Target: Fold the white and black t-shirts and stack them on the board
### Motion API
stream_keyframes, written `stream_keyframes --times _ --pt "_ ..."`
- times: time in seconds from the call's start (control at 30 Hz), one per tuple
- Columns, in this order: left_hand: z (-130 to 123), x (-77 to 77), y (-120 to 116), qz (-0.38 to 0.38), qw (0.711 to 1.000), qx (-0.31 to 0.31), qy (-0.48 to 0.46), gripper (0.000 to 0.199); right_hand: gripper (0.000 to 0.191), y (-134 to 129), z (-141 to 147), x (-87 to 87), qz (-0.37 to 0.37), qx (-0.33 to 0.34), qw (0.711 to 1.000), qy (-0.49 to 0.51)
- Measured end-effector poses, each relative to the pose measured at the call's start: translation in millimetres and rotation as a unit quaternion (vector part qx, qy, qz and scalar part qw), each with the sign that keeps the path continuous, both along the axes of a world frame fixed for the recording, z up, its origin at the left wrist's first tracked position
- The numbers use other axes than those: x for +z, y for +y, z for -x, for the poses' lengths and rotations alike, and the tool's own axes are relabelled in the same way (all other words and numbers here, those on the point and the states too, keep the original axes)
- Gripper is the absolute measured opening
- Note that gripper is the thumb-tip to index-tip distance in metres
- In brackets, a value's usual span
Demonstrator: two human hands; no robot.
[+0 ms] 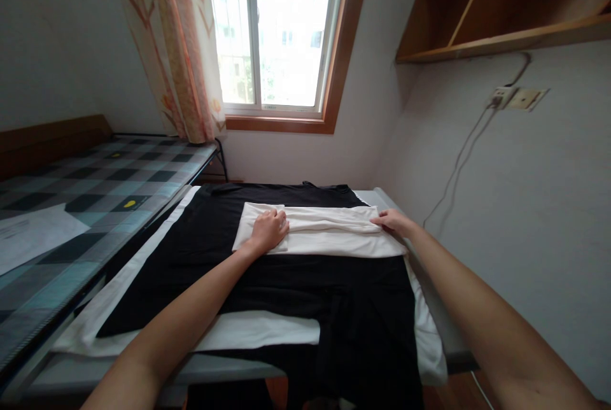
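Observation:
A long white cloth point(329, 241), folded over at its left end, lies across a black garment point(191, 270) on a grey table. My left hand point(270, 230) rests on the folded left end with its fingers curled on the fabric. At the other end, my right hand point(394, 221) pinches the cloth's upper right edge. More white fabric point(262, 330) shows below and along both sides of the black garment.
A checked bed point(138, 174) with a paper sheet point(38, 232) on it stands at the left. Behind are a curtain point(176, 47) and a window point(291, 28). A wooden shelf point(501, 34) and a socket point(501, 98) with a hanging cable are on the right wall.

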State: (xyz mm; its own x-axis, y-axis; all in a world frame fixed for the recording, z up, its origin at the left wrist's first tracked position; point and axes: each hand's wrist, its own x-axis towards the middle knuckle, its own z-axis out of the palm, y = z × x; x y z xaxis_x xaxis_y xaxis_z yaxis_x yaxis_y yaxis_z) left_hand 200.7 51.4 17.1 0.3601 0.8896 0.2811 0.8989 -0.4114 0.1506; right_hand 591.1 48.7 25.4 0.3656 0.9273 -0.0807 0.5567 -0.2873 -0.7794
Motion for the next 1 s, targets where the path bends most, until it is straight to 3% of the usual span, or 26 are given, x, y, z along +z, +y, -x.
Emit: stream_keyframes --times 0.1,0.17,0.33,0.47,0.6,0.7,0.77,0.8,0.9,1.0 --pt "0.0 0.0 0.1 -0.002 1.000 -0.001 0.006 0.029 0.019 -2.4 0.4 8.1 -0.019 0.044 0.994 -0.097" --pt "0.0 -0.2 0.3 -0.007 1.000 -0.004 0.011 0.029 0.030 -6.9 4.4 14.7 -0.023 0.051 0.991 -0.125" --pt "0.4 -1.6 0.8 -0.015 1.000 -0.005 0.015 0.029 0.064 -22.7 14.3 31.5 0.137 0.068 0.987 -0.049" --pt "0.9 -1.8 1.0 -0.017 1.000 -0.009 0.012 0.029 0.045 -15.6 28.8 58.2 0.173 0.092 0.980 0.042" --pt "1.2 -1.5 1.3 -0.019 1.000 -0.015 0.012 0.029 0.030 6.1 79.8 82.5 0.075 0.120 0.989 0.048" --pt "1.2 -2.5 1.8 -0.025 1.000 -0.014 0.012 0.029 0.031 14.9 138.6 75.7 0.002 0.160 0.984 -0.073" --pt "1.1 -3.1 2.1 -0.025 1.000 -0.014 0.012 0.030 0.035 13.9 175.1 61.3 0.039 0.205 0.954 -0.214" --pt "1.1 -3.0 2.3 -0.023 1.000 -0.015 0.011 0.030 0.038 12.0 189.9 53.9 0.049 0.215 0.948 -0.231" --pt "1.1 -0.1 2.4 -0.013 1.000 -0.017 0.008 0.028 0.044 6.4 216.4 41.8 0.074 0.218 0.913 -0.338" --pt "1.8 5.8 2.2 0.003 1.000 -0.024 -0.001 0.026 0.045 6.3 223.4 47.9 0.078 0.201 0.887 -0.409"
